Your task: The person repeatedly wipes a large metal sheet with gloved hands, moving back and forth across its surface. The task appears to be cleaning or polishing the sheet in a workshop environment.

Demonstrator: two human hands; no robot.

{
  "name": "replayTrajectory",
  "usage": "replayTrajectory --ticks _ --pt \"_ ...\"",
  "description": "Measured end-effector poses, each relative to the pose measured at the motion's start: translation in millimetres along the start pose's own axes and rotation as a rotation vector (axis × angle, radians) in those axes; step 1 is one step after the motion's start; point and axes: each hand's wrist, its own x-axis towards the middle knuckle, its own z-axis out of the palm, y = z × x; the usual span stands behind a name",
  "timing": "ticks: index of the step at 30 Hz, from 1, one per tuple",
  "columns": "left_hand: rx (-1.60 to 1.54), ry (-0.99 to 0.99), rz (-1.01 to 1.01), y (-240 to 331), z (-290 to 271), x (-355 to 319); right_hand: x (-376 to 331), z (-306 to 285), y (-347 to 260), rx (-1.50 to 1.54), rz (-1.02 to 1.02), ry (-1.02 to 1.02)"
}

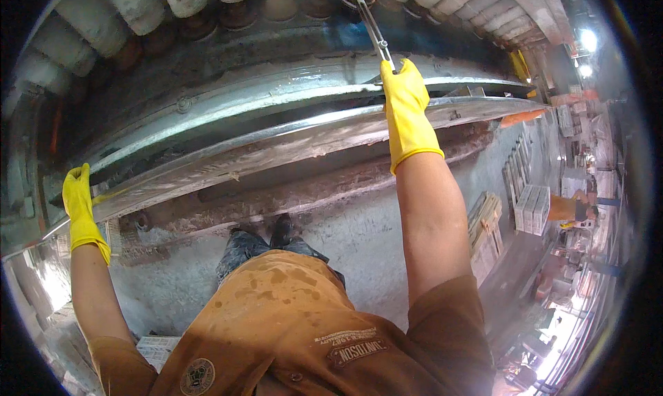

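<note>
Two yellow-gloved hands [77, 196]: left at steel-edged ledge [276, 137], right [404, 95] around metal bar [375, 31]

Your light is uneven: two lamps [588, 40] glare white at the far right, and patches at near right wash out. A sheen runs along the long metal rail [276, 135], while shadow darkens beneath the far grey cylinders [131, 6]. You see softness on the right and edges bowing toward a black rim.
</note>
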Motion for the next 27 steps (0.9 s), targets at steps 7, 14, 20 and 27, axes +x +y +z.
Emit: replayTrajectory --ticks 7,14,20,27 --pt "0.031 0.006 0.046 -9.7 1.2 8.7 1.3 -12.5 -7.2 -0.034 0.072 -0.177" --pt "-0.026 -0.011 0.003 -5.6 1.5 3.8 0.3 -15.2 -9.9 -0.064 0.08 -0.195" --pt "0.057 0.001 0.042 -9.6 1.2 8.1 1.4 -12.7 -8.1 -0.072 0.056 -0.162" --pt "0.004 0.004 0.031 -15.9 2.9 13.3 3.7 -4.9 -2.3 -0.034 0.041 -0.125"
